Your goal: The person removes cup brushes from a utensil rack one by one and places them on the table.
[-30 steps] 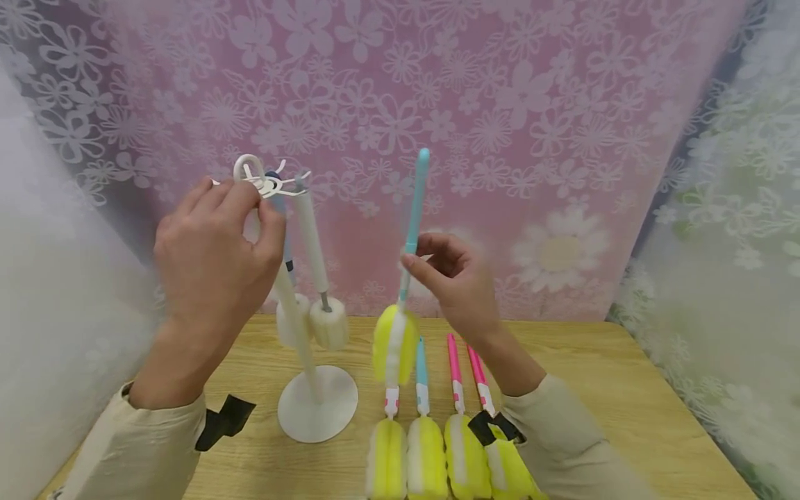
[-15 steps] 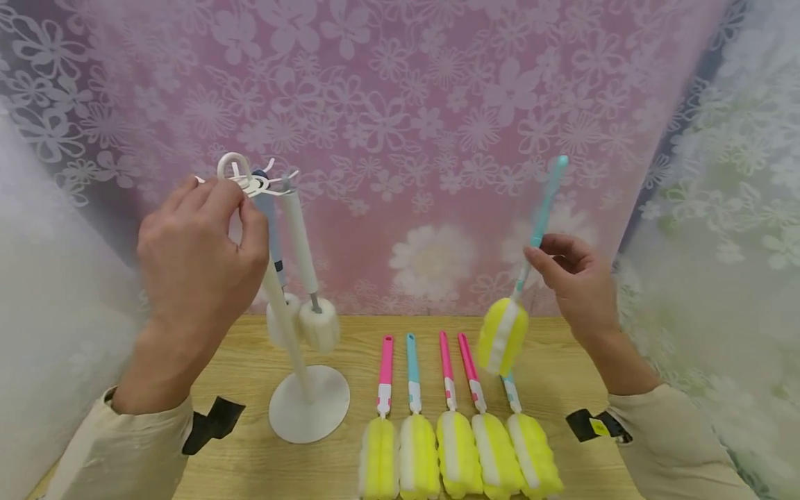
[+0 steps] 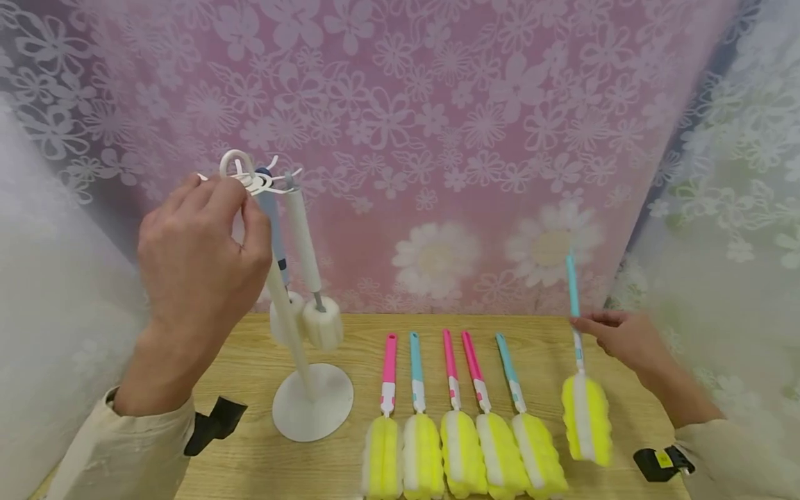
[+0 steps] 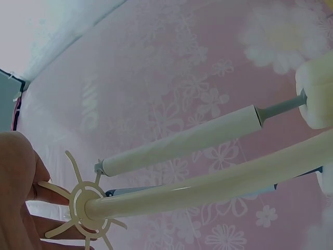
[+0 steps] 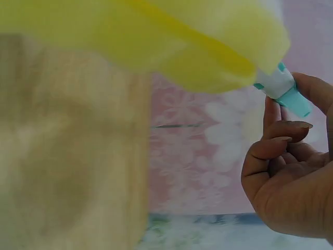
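Observation:
My right hand (image 3: 631,340) pinches a bottle brush (image 3: 587,420) by its light-blue and white handle, sponge head down, to the right of the row. In the right wrist view the yellow sponge (image 5: 208,47) fills the top, with thumb and fingers on the handle. My left hand (image 3: 203,257) grips the hooked top of a white rack (image 3: 312,403); in the left wrist view its fingers are among the hook arms (image 4: 86,208). Two brushes hang from the rack: one with a white handle (image 3: 305,239) and one with a blue handle (image 3: 273,226), both with white sponge heads.
On the wooden table (image 3: 237,361) several yellow-and-white sponge brushes lie side by side, among them a pink-handled brush (image 3: 382,451) at the left end and a blue-handled brush (image 3: 539,451) at the right end. A pink floral curtain (image 3: 437,173) stands behind.
My right hand has carried the light-blue-handled bottle brush from beside the rack to the right, past the row, and lowered it. My left hand keeps its grip on the rack's top.

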`<action>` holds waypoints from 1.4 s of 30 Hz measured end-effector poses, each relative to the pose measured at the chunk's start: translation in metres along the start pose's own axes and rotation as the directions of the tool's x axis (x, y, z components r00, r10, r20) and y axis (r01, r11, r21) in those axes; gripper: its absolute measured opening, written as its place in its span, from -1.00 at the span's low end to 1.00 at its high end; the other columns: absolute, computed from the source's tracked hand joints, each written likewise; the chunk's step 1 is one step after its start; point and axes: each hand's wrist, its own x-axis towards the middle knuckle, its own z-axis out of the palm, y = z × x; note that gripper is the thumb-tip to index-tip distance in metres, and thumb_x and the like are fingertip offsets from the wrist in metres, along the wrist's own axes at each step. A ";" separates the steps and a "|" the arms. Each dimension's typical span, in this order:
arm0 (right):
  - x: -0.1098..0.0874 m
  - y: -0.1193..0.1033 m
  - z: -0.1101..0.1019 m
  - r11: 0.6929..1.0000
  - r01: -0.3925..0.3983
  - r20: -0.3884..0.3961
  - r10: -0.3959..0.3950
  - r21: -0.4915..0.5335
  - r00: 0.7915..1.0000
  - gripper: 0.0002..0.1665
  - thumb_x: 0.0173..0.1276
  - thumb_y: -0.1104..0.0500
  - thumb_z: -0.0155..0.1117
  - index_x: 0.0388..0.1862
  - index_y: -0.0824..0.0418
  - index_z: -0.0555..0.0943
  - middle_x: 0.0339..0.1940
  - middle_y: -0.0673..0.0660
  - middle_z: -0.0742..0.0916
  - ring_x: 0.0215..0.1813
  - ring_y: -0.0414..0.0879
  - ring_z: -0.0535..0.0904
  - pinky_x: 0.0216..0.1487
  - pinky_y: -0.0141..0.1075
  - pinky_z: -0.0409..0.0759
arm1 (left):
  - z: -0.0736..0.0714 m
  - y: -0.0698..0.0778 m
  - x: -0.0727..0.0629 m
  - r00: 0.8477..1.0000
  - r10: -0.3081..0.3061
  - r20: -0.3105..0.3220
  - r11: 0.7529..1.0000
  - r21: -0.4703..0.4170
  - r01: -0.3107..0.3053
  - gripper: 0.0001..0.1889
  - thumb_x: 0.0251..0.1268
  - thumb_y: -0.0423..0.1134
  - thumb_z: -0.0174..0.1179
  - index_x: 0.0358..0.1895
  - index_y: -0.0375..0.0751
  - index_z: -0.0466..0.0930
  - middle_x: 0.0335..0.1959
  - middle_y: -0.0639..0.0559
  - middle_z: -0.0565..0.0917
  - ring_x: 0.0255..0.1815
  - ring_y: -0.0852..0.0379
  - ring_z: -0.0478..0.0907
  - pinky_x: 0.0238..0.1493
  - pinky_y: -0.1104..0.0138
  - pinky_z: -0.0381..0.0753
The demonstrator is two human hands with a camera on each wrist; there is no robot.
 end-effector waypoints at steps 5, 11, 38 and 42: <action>0.006 0.034 0.017 0.994 -0.101 0.119 0.096 0.034 0.988 -0.25 0.31 -0.20 0.21 0.16 0.43 0.51 -0.62 -0.03 0.38 -0.62 -0.20 0.20 -0.53 -0.26 0.38 | -0.001 0.000 0.000 1.000 -0.005 0.013 1.000 0.006 0.005 -0.63 0.37 -0.15 -0.18 -0.47 -0.32 0.49 -0.36 -0.21 0.66 0.03 -0.22 0.54 -0.13 -0.23 0.43; 0.010 0.054 0.034 0.984 -0.169 0.189 0.155 0.059 0.970 -0.25 0.32 -0.14 0.23 0.16 0.48 0.48 -0.53 0.02 0.51 -0.68 -0.24 0.14 -0.60 -0.31 0.39 | -0.001 -0.001 -0.001 1.000 0.000 0.010 1.000 0.013 0.000 -0.64 0.36 -0.16 -0.18 -0.46 -0.32 0.49 -0.41 -0.21 0.64 0.01 -0.22 0.56 -0.08 -0.23 0.44; 0.022 0.072 0.071 0.995 -0.098 0.291 0.086 0.026 0.953 -0.43 0.37 -0.09 0.18 -0.07 0.45 0.61 -0.83 -0.07 0.34 -0.78 -0.28 0.07 -0.71 -0.41 0.19 | -0.005 0.001 -0.001 0.999 -0.033 0.022 0.999 0.019 0.033 -0.63 0.35 -0.15 -0.18 -0.36 -0.28 0.60 -0.13 -0.14 0.70 0.17 -0.19 0.47 0.15 -0.14 0.29; 0.022 0.072 0.068 0.994 -0.109 0.212 0.111 -0.024 0.971 -0.33 0.38 -0.14 0.14 0.02 0.50 0.54 -0.64 -0.01 0.54 -0.75 -0.25 0.12 -0.69 -0.35 0.26 | -0.008 0.003 -0.001 0.999 -0.041 0.031 0.999 0.037 0.040 -0.63 0.35 -0.15 -0.18 -0.31 -0.27 0.62 -0.10 -0.13 0.69 0.17 -0.18 0.46 0.12 -0.16 0.30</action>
